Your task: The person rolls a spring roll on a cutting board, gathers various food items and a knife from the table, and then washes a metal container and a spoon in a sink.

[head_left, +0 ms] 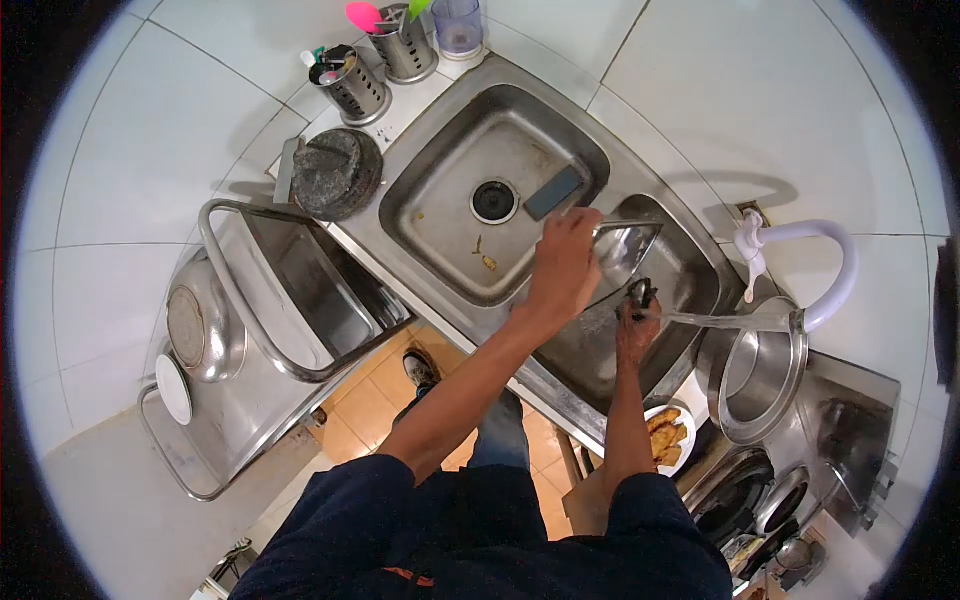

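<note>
My left hand [568,262] is closed on a shiny metal container [625,250], tilted over the right basin of the steel sink [560,355]. Just to its right, my right hand [638,325] has its fingers wrapped round something dark that I cannot make out. Water runs from the white curved faucet [835,270] in a stream across to my right hand. In the left basin lie a grey-blue rectangular block [553,193], beside the drain [494,201], and a small yellowish scrap [488,262].
Utensil holders [405,50] and a dark stone mortar [337,173] stand behind and left of the sink. A steel rack [290,290] is at the left. Steel pots [757,370] and a plate of fried food [668,440] are at the right.
</note>
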Demonstrator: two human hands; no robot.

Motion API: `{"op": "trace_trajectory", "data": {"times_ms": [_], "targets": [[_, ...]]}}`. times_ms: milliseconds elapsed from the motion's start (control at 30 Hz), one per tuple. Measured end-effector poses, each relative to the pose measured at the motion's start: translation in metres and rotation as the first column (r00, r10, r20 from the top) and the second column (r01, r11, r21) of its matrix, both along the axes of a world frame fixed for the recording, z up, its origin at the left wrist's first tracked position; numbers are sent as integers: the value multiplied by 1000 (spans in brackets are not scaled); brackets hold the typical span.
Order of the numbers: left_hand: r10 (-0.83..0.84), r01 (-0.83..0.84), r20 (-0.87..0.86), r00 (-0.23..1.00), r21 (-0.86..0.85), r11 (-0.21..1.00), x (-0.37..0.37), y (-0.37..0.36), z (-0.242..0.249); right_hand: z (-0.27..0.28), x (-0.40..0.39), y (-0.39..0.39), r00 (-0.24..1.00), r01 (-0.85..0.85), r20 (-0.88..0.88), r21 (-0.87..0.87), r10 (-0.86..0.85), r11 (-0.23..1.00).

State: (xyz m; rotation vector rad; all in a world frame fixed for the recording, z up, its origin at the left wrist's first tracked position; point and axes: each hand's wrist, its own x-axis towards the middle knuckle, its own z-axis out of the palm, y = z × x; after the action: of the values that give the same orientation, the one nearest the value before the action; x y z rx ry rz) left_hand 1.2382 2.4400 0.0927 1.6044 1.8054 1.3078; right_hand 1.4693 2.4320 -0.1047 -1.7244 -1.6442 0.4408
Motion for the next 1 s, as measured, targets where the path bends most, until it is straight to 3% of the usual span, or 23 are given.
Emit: {"op": "trace_trajectory", "data": {"times_ms": [33, 133, 233, 333, 433, 500, 567, 667, 700, 800, 833, 933, 1000], "targets": [[-21, 19, -28, 999, -56, 998, 4, 3, 0, 8, 4, 2, 984, -65, 165, 25, 60, 998], [-98, 83, -65, 993, -197, 977, 16, 5, -7, 22, 5, 19, 912, -165, 329, -256, 247, 952], [-139, 113, -87, 987, -251, 961, 26, 7, -18, 10, 10, 45, 671, -435, 536, -274, 512, 858], [-151, 107, -120, 981, -316, 943, 37, 11, -21, -4, 1, 56, 579, -328, 582, -475, 571, 817], [-158, 97, -147, 977, -355, 930, 45, 20, -32, -29, -7, 59, 699, -263, 567, -362, 435, 894], [-136, 87, -134, 982, -324, 942, 50, 21, -41, -44, -9, 63, 778, -249, 408, -500, 478, 830], [-81, 56, -94, 992, -241, 969, 51, 17, -42, -65, -3, 55, 817, -298, 297, -518, 495, 802], [-105, 71, -119, 987, -256, 964, 53, 15, -46, -28, -27, 18, 896, -326, 127, -461, 425, 825], [-105, 72, -122, 987, -248, 966, 56, 12, -42, -103, -3, 15, 819, -410, 271, -341, 506, 846], [-113, 68, -149, 982, -278, 958, 60, 10, -35, -78, 18, 47, 533, -500, 283, -654, 797, 567], [-123, 67, -157, 980, -322, 944, 59, 14, -34, -67, 10, 54, 664, -233, 355, -738, 658, 633], [-69, 34, -96, 993, -328, 944, 52, 19, -39, -40, 24, 74, 566, -325, 578, -498, 587, 804], [-41, 29, -37, 998, -293, 956, 45, 20, -52, -50, 25, 88, 491, -306, 666, -471, 561, 828]]}}
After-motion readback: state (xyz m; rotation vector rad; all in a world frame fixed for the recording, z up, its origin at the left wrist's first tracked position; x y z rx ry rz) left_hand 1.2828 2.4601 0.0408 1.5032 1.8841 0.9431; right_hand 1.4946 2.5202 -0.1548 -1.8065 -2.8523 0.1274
